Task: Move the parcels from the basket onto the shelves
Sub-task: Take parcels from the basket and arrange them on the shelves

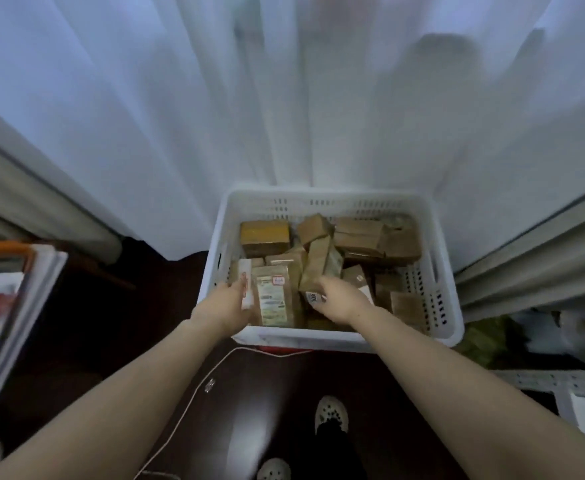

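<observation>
Dark floor (256,410) is lying open below the arms, with a white cord (194,393) trailing toward the basket (301,341). Both hands are reaching over its near rim. Left hand (227,303), fingers straight, is lying against a slim white parcel (246,282). Right hand (344,296) is bending over a brown parcel (313,271); grip unclear. A label (313,298) by its fingertips is reading roughly "3000". Beyond the hands, more parcels (363,237) are crowding the far rim against a white curtain (318,116).

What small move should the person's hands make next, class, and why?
The left hand and right hand are both down in the white basket, against the near parcels, none raised above the rim. So, probably: grip one each and lift it out.
</observation>
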A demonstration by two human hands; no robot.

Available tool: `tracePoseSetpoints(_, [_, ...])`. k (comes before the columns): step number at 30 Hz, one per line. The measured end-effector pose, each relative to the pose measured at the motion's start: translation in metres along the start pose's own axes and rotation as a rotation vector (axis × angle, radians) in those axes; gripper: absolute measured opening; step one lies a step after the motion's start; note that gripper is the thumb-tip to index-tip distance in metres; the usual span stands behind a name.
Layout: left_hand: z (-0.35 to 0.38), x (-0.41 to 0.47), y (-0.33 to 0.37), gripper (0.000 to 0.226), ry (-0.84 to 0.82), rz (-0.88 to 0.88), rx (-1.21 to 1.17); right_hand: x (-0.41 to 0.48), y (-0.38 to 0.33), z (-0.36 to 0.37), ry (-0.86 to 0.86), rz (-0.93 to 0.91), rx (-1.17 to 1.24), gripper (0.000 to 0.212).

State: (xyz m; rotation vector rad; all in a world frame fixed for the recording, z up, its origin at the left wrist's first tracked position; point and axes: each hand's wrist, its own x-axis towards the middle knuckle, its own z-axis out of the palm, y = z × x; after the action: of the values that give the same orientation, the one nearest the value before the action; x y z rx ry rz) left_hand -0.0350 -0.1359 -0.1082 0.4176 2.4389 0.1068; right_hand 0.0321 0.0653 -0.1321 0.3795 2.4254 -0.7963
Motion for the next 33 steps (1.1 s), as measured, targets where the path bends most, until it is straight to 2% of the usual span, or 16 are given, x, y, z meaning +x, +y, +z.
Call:
tracePoseSetpoints(8, [0.032, 0.074, -0.03, 0.055, -0.05, -0.113, -0.113, 0.128, -0.009, 0.017, -0.109, -0.066, 0.045, 0.039])
tracePoseSetpoints(10, [0.04, 0.094, -0.034, 0.057, -0.06, -0.11, -0.143, 0.159, -0.01, 0.028, -0.115, -0.064, 0.046, 0.053])
tracePoseSetpoints(12, [0.047, 0.111, -0.039, 0.058, -0.059, -0.108, -0.172, 0.184, -0.008, 0.041, -0.129, -0.002, 0.007, 0.079])
tracePoseSetpoints(14, [0.056, 0.12, -0.045, 0.057, -0.06, -0.099, -0.199, 0.203, -0.005, 0.054, -0.158, 0.032, -0.033, 0.085])
tracePoseSetpoints(17, [0.061, 0.124, -0.054, 0.056, -0.082, -0.1, -0.225, 0.214, -0.004, 0.066, -0.166, 0.039, -0.069, 0.076])
tracePoseSetpoints(21, [0.054, 0.121, -0.061, 0.052, -0.074, -0.105, -0.251, 0.213, -0.015, 0.063, -0.149, 0.064, 0.003, 0.061])
tracePoseSetpoints(24, [0.045, 0.114, -0.061, 0.053, -0.058, -0.114, -0.274, 0.21, -0.02, 0.053, -0.149, 0.064, -0.073, 0.048])
tracePoseSetpoints(25, [0.041, 0.11, -0.06, 0.053, -0.051, -0.111, -0.28, 0.207, -0.022, 0.049, -0.145, 0.059, -0.093, 0.05])
tracePoseSetpoints(28, [0.025, 0.1, -0.062, 0.055, -0.037, -0.098, -0.276, 0.199, -0.029, 0.045, -0.196, 0.067, -0.066, 0.088])
tracePoseSetpoints(29, [0.022, 0.098, -0.063, 0.055, -0.035, -0.095, -0.274, 0.196, -0.032, 0.047, -0.211, 0.066, -0.095, 0.094])
tracePoseSetpoints(33, [0.023, 0.101, -0.067, 0.056, -0.021, -0.097, -0.253, 0.192, -0.036, 0.063, -0.133, 0.04, -0.3, 0.09])
